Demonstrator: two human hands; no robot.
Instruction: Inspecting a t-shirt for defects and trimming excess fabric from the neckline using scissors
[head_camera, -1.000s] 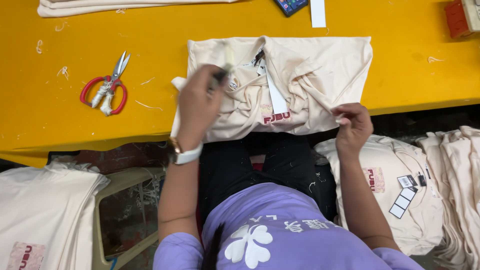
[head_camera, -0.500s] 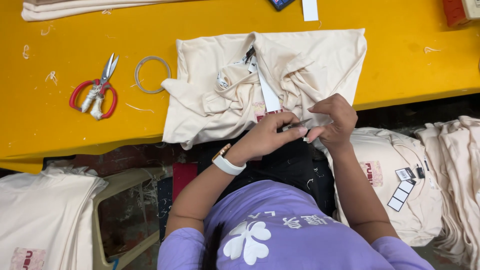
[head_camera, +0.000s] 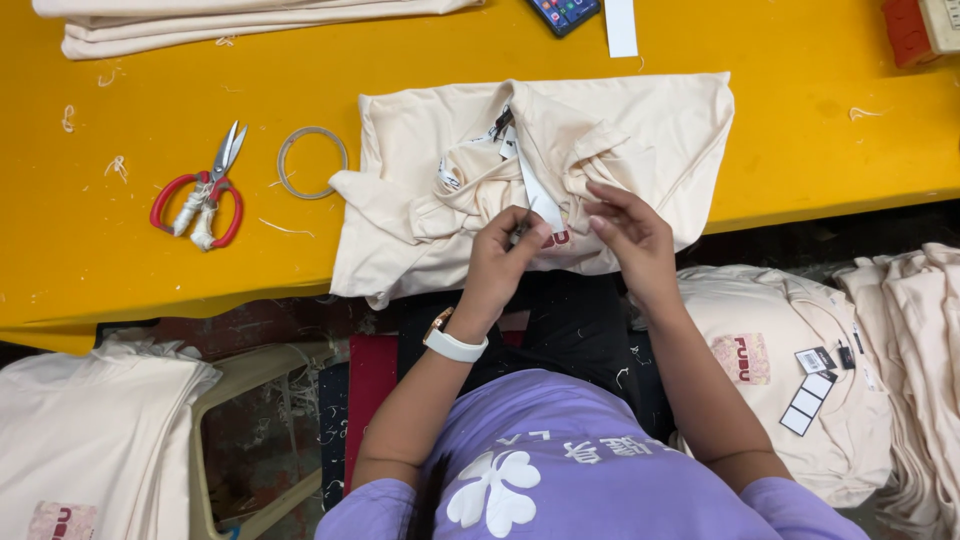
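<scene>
A cream T-shirt (head_camera: 640, 130) lies crumpled on the yellow table (head_camera: 120, 270), collar up, with a long white hang tag (head_camera: 533, 188) running down its middle. My left hand (head_camera: 497, 268), a white watch on its wrist, pinches the lower end of that tag between thumb and fingers. My right hand (head_camera: 632, 238) hovers just right of it over the shirt's lower edge. Its fingers are bent and apart, and I see nothing in them.
Red-handled scissors (head_camera: 200, 195) and a thin ring (head_camera: 312, 162) lie left of the shirt. Folded cream garments (head_camera: 250, 20), a keypad device (head_camera: 565, 12) and a white strip (head_camera: 620, 25) sit at the far edge. Shirt piles (head_camera: 790, 380) flank my lap, one on a stool (head_camera: 250, 400).
My left hand left the collar area, met my right hand at the shirt's lower edge, and now pinches the tag. My right hand moved in from the right edge.
</scene>
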